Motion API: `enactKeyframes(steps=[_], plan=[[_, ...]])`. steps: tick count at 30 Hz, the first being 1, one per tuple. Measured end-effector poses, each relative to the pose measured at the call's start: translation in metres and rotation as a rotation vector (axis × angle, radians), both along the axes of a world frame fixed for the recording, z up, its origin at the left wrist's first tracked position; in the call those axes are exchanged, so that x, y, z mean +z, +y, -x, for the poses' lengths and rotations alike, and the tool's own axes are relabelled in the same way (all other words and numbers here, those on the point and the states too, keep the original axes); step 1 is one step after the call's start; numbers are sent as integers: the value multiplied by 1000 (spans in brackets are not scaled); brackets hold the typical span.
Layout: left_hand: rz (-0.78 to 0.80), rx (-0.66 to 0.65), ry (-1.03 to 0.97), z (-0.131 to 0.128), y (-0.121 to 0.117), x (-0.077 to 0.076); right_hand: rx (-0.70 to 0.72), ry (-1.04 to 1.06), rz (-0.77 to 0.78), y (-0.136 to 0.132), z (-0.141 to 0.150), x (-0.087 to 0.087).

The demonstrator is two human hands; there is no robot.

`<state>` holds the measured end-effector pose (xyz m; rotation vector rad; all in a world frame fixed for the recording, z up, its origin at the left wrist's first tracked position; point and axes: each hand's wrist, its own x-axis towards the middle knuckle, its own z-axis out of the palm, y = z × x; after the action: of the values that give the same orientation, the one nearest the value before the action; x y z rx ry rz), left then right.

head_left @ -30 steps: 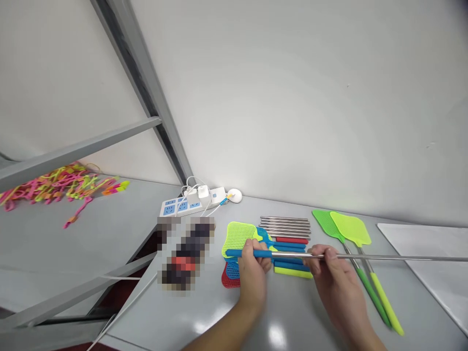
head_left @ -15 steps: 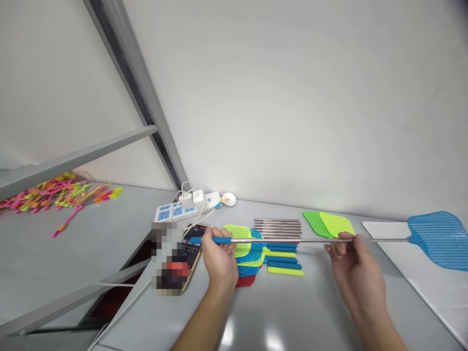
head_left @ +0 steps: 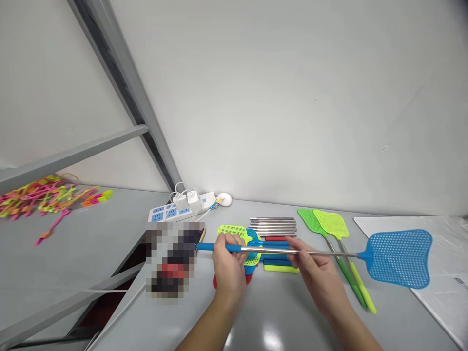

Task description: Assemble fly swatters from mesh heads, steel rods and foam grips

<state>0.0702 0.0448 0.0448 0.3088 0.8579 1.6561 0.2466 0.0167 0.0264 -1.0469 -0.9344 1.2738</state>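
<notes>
A blue fly swatter (head_left: 398, 258) with a metal telescopic rod lies level across both hands above the table. My left hand (head_left: 229, 265) is closed round its blue grip at the left. Farther right, my right hand (head_left: 318, 273) pinches the metal rod, with the blue mesh head beyond it. Behind my left hand lies a pile of loose swatter heads, a yellow-green one (head_left: 232, 231) on top, partly hidden. Beside the pile are loose grips, among them a yellow-green grip (head_left: 281, 268), and a row of metal rods (head_left: 272, 226).
Green (head_left: 312, 220) and yellow-green (head_left: 332, 223) swatters with rods and grips lie right of the rods. A white sheet (head_left: 442, 302) covers the right side. Left are a phone (head_left: 179, 263), a power strip (head_left: 171, 213), a metal frame (head_left: 124, 63) and a colourful heap (head_left: 47, 197).
My right hand has slid left along the rod toward my left hand. The swatter is shorter, and its blue head has come left and lower. The view has shifted slightly.
</notes>
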Motion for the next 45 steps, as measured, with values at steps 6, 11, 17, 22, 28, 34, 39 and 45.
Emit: enactKeyframes(steps=[6, 11, 17, 22, 28, 34, 39, 45], plan=[[-1, -2, -20, 1, 0, -3, -304, 411, 21, 18, -28, 23], [-54, -29, -42, 3, -1, -3, -492, 236, -171, 18, -40, 30], [-113, 122, -36, 23, 11, 5, -589, 83, -259, 16, -35, 29], [-41, 43, 15, -10, -7, 0, -482, 274, -123, 8, 22, 23], [-1, -78, 109, -30, -20, -6, -436, 297, -89, -6, 59, 29], [-30, -506, 345, -47, -33, -22, -301, 45, -26, -27, 57, 11], [-217, -666, 642, -40, -38, -27, -563, -410, -49, -42, -23, 2], [-313, -663, 865, -28, -26, -30, -585, -1195, 321, -45, -116, -5]])
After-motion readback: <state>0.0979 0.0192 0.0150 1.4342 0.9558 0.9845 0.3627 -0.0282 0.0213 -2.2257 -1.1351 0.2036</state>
